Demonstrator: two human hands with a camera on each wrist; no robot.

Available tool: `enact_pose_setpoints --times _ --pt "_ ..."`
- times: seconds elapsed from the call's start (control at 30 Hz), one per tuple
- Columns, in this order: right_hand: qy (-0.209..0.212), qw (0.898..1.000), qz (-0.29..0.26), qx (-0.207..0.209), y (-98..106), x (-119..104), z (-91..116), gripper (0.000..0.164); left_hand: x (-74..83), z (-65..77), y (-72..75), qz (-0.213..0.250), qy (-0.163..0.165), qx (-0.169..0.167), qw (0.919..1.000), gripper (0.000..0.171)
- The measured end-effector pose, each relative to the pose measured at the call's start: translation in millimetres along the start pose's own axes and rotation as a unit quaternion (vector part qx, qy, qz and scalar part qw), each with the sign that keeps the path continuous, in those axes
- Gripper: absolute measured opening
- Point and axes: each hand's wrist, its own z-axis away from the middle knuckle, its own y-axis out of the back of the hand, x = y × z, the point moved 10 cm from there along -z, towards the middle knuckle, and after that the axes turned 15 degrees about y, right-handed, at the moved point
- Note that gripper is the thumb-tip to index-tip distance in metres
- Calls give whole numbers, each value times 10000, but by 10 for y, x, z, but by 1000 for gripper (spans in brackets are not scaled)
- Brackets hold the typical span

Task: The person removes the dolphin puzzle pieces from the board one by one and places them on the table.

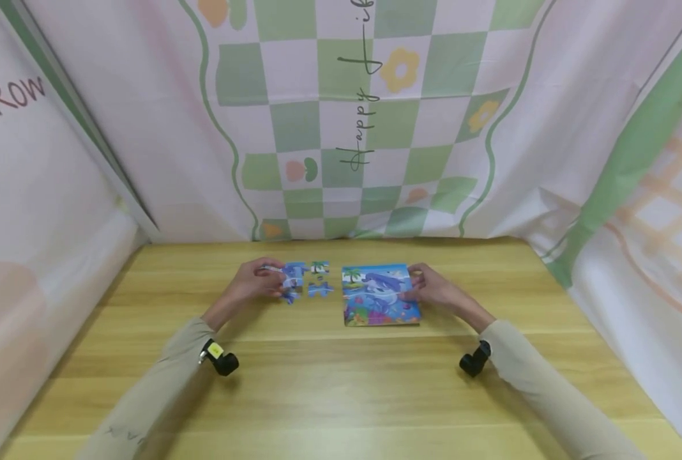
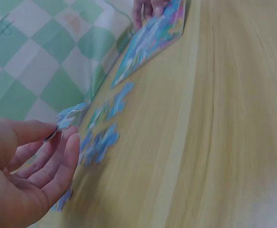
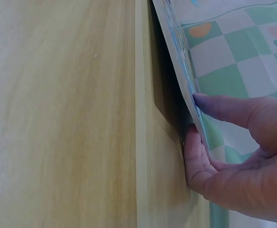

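Observation:
My left hand (image 1: 258, 278) pinches a blue jigsaw piece (image 2: 68, 116) between thumb and fingers, held above the table. Beside and below it lie several loose puzzle pieces (image 1: 320, 289), blue with a bit of palm tree. To the right is a square dolphin picture board (image 1: 375, 297), with a palm tree and coral printed on it. At its right edge my right hand (image 1: 431, 285) grips it, thumb on top and fingers curled underneath. In the right wrist view the board's edge (image 3: 176, 57) stands tilted up off the wood, a dark gap beneath it.
The wooden table (image 1: 341, 383) reaches back to a green-and-white checked curtain (image 1: 347, 128). Fabric also hangs on the left and right sides. Small black cameras (image 1: 223, 361) are strapped to both wrists, over beige sleeves.

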Motion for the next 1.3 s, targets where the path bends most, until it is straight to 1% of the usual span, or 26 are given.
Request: enact_pose_setpoints --times 0.2,0.3,0.47,0.63,0.7,0.83,1.07,1.3 --pt "-84 9999 -22 -78 2 9 -5 81 -63 69 180 -1 -85 134 9999 46" --pt "-122 9998 -59 -119 -6 15 -7 82 -97 87 257 9 -64 172 9998 46" --pt "-158 9995 -203 -160 -7 7 -14 81 -128 116 357 -12 33 199 9998 47" --pt "-258 9994 -224 -116 0 11 -5 76 -218 132 433 -281 324 335 9985 45" --pt "-278 9994 -163 -107 4 16 -1 75 -259 131 451 -391 443 393 9975 43" --pt "-251 9996 -57 -110 15 22 -3 75 -281 141 452 -529 477 405 9966 41" --pt "-196 9997 -115 -61 25 27 -28 75 -246 163 417 -750 315 413 9958 39" --pt "-237 9996 -79 -91 7 40 -23 76 -251 165 436 -1013 237 678 9923 35"
